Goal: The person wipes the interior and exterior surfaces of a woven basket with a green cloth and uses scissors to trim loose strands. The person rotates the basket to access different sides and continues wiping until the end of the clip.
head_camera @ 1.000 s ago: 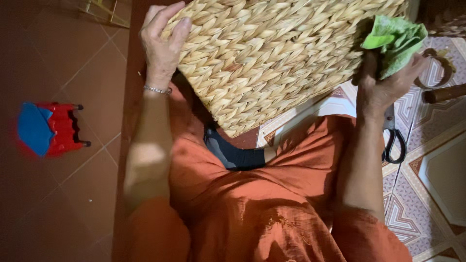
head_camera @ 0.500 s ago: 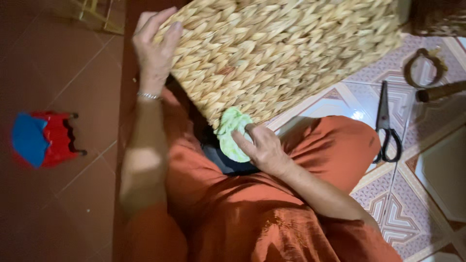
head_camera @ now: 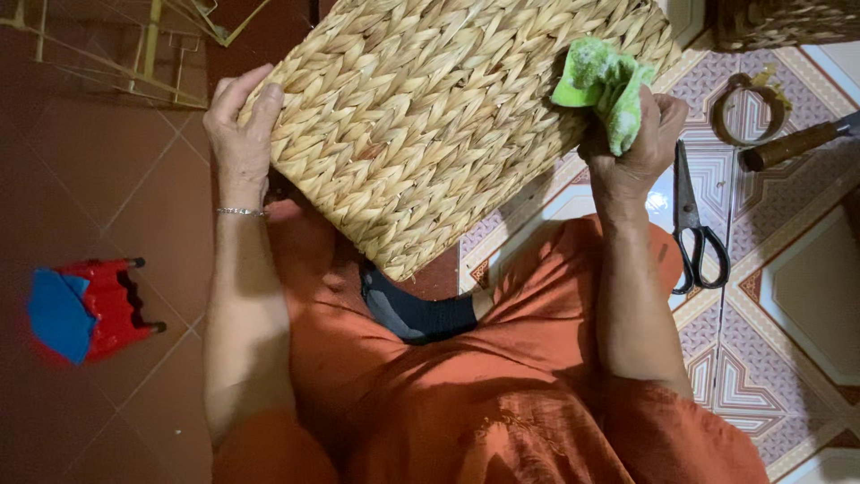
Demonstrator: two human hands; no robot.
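now the right hand (head_camera: 638, 134) has moved from the lower corner of the woven basket (head_camera: 430, 116), where it was half a second ago, up to the basket's right edge; fingers closed around the green cloth (head_camera: 602, 82), pressed against the weave. left hand (head_camera: 240, 125) unchanged, fingers curled over the left edge, gripping it. basket stays tilted above the lap, its lower corner over the orange garment (head_camera: 466, 394). basket top cut off by the frame. scissors (head_camera: 692, 224) lie on the patterned floor tiles (head_camera: 788, 296) beside the right forearm. wooden-handled tool (head_camera: 793, 145) only partly in view, kind unclear.
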